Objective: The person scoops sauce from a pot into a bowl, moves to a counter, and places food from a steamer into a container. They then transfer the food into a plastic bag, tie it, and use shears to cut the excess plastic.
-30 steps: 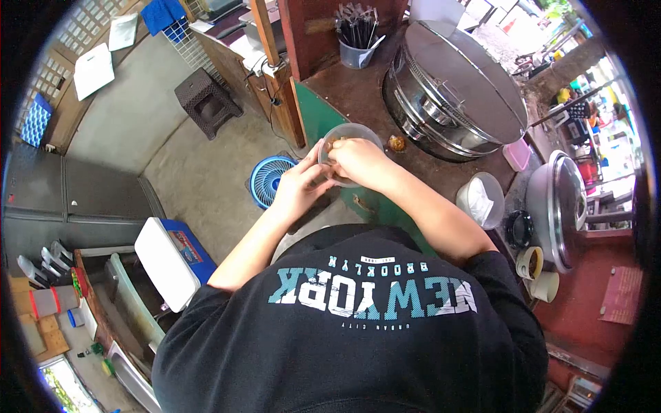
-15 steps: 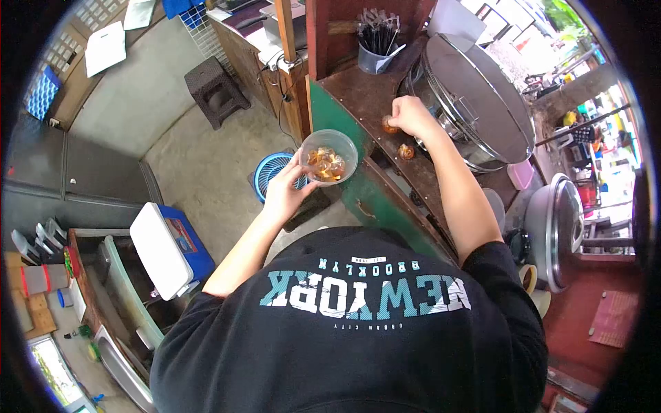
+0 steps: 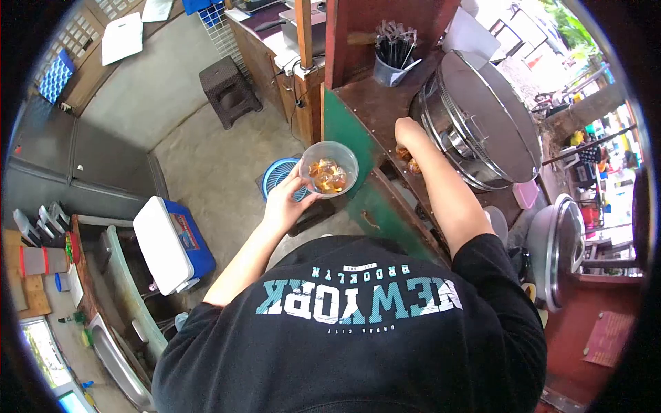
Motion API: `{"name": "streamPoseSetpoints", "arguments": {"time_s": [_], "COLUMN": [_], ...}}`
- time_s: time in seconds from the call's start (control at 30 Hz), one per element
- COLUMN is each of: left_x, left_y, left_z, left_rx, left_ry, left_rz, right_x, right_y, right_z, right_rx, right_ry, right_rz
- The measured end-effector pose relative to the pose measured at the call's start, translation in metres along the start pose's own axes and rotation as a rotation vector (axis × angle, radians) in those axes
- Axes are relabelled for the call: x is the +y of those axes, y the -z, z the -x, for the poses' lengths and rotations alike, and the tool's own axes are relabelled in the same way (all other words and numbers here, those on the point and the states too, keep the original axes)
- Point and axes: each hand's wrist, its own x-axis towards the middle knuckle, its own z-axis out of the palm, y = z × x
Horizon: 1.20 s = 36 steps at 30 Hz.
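Observation:
My left hand (image 3: 284, 196) grips the side of a round clear plastic tub (image 3: 349, 160). Inside it lie several small knotted plastic bags of brown liquid (image 3: 326, 176). Over the dark brown counter, my right hand (image 3: 407, 132) is curled, its fingertips mostly hidden from above. A small bag of brown liquid (image 3: 403, 153) shows at the edge of its fingers. Close beside it, partly behind my wrist, is another such bag (image 3: 413, 166).
A cup of dark plastic utensils (image 3: 392, 65) stands at the counter's back. Right of my arm is a large round metal-framed container (image 3: 475, 124); a lidded pot (image 3: 554, 251) sits nearer. A blue fan (image 3: 277, 177), stool (image 3: 227, 93) and cooler (image 3: 165, 244) are on the floor.
The view has shifted slightly. My right hand has drawn a little nearer along the counter, and the bag at its fingers now sits closer to the other one. My left hand still holds the tub.

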Motion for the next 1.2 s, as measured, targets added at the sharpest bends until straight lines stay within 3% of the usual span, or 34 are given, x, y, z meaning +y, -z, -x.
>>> {"name": "streamPoseSetpoints", "arguments": {"time_s": [0.03,0.07,0.13,0.2,0.27,0.33,0.43,0.5,0.6,0.63,0.73,0.87,0.9,1.2], "left_x": [0.000,0.001,0.006,0.015,0.026,0.033,0.042,0.045,0.091,0.099,0.110,0.122,0.127,0.108], "left_y": [0.000,0.000,0.000,-0.001,-0.003,-0.009,-0.022,-0.033,-0.030,-0.032,-0.043,-0.062,-0.067,-0.131], "left_z": [0.001,0.002,-0.003,-0.008,-0.016,-0.023,-0.033,-0.037,-0.047,-0.050,-0.062,-0.079,-0.082,-0.088], "left_rx": [-0.004,-0.018,-0.045,-0.035,-0.035,-0.085,-0.188,-0.274,-0.254,-0.286,-0.584,-0.732,-0.626,-0.794], "left_ry": [0.004,0.016,0.029,-0.044,-0.110,-0.164,-0.225,-0.232,-0.366,-0.349,-0.418,-0.642,-0.705,-0.855], "left_rz": [0.005,0.015,0.035,0.029,0.021,0.025,0.058,0.095,-0.244,-0.152,-0.108,-0.461,-0.463,-0.537], "right_x": [-0.009,-0.003,-0.002,-0.009,-0.013,-0.015,-0.020,-0.014,-0.011,-0.008,0.001,0.012,0.014,0.014], "right_y": [0.024,0.008,0.012,0.014,0.007,-0.020,-0.042,-0.052,-0.050,-0.049,-0.053,-0.056,-0.057,-0.068], "right_z": [0.023,0.018,0.055,0.100,0.144,0.172,0.199,0.207,0.223,0.227,0.233,0.238,0.239,0.248], "right_rx": [-0.093,0.117,0.408,0.339,-0.124,-0.174,0.012,0.110,0.230,0.251,0.306,0.433,0.422,0.354], "right_ry": [-0.002,-0.018,0.205,0.214,0.077,0.099,0.110,0.048,-0.059,-0.078,-0.124,-0.136,-0.142,-0.087], "right_rz": [0.021,-0.103,-0.306,-0.733,-1.228,-1.291,-1.561,-1.452,-1.358,-1.339,-1.264,-1.124,-1.116,-1.098]}}
